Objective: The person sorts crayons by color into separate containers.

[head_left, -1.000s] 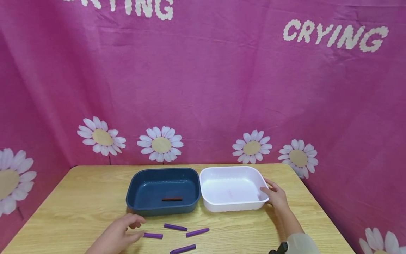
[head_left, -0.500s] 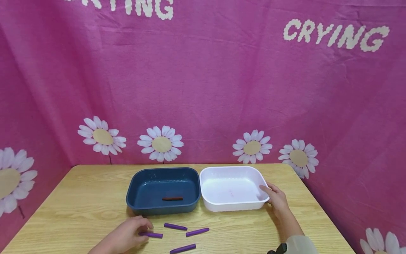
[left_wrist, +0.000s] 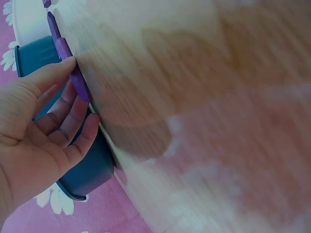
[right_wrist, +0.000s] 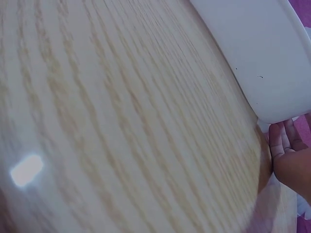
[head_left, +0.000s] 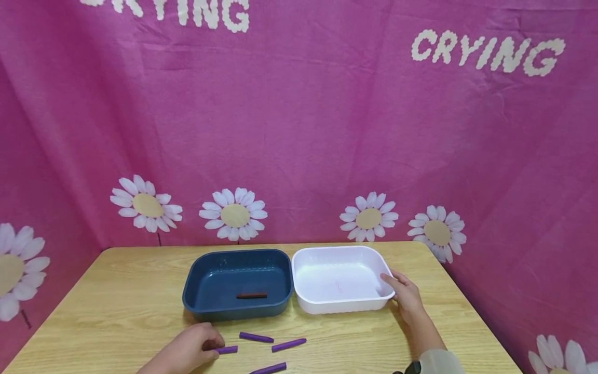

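Note:
My left hand [head_left: 187, 349] pinches a purple crayon [head_left: 228, 350] between thumb and fingertips, low at the table in front of the dark blue tray. In the left wrist view the thumb presses this crayon [left_wrist: 78, 83] from one side, fingers on the other. At the right, my right hand [head_left: 405, 297] grips the right end of a white tray [head_left: 343, 306], thumb over the rim and on the inner wall. The other fingers are outside, and the right wrist view has them at the tray's [right_wrist: 257, 63] corner. Inside the dark blue tray [head_left: 238, 314] lies one brown crayon [head_left: 251, 295].
Three more purple crayons lie loose on the wooden table [head_left: 112, 311]: one [head_left: 256, 337] near the blue tray, another [head_left: 289, 345] to its right, a third [head_left: 268, 369] at the bottom edge. The trays stand side by side. A pink daisy-print cloth [head_left: 299, 130] hangs behind.
My left hand has moved right onto the nearest purple crayon and taken it between thumb and fingers; the crayon has turned slightly. The right hand stays on the white tray.

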### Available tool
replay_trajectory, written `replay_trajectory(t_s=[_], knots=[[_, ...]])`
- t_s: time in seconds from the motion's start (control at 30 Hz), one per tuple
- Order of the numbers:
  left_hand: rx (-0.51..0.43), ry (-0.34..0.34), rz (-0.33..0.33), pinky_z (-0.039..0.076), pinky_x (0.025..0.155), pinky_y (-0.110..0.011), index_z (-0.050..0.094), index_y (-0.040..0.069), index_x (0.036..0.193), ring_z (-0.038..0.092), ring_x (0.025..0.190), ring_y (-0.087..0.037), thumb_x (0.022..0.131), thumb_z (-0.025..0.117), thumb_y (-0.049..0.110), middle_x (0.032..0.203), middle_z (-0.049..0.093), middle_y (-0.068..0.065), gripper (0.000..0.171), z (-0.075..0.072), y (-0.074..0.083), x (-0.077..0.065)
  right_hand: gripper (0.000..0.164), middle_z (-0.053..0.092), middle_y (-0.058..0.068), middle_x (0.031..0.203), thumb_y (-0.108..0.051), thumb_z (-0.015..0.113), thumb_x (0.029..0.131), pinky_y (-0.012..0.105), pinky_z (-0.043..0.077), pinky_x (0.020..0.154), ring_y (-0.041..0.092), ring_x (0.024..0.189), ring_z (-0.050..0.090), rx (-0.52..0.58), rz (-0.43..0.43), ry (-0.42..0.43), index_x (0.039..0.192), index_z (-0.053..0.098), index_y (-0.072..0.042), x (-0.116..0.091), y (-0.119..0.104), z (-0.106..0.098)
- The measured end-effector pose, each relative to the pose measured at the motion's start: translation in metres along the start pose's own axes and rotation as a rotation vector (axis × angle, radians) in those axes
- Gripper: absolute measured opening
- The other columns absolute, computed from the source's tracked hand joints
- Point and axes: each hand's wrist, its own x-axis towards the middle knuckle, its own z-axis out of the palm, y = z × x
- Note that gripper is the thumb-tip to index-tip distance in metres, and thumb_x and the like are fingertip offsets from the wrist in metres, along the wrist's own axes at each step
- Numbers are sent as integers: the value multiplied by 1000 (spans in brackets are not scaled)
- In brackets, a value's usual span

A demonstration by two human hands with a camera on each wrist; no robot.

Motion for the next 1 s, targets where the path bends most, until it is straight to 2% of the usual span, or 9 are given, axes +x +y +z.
replay_trajectory(t_s=[0.17,0.33,0.6,0.83,1.0], knots=[[7,12,36,43,64,-23,70,14,84,45,69,-2,82,69,17,79,55,6,4,-1,1,-2,59,57,-20,87,-25,70,82,16,48,70,-2,76,58,8,-6,1,132,50,-1,-1,0,1],[-43,27,60,41,61,-21,69,12,84,43,69,-1,82,69,15,79,53,3,3,-3,3,-3,54,58,-21,81,-24,69,83,16,47,68,-1,74,59,18,-11,-3,129,53,-3,-2,0,0],[-71,69,136,41,58,-19,67,10,85,44,67,1,80,71,13,77,53,3,8,-6,11,-2,58,57,-22,82,-23,68,84,15,47,70,-2,74,58,17,-11,-8,133,49,-1,-4,0,-1],[-70,74,112,42,60,-18,67,14,86,46,68,-2,79,72,13,77,54,4,9,-13,31,1,61,58,-20,86,-23,68,84,16,47,70,-1,76,58,5,-10,-15,135,45,1,-4,-1,-1],[-79,101,140,43,61,-18,68,15,85,47,70,-3,79,71,13,77,54,6,8,-17,47,6,61,58,-20,86,-23,66,85,16,48,73,0,79,58,-1,-9,-17,136,44,3,-5,-2,-1]])
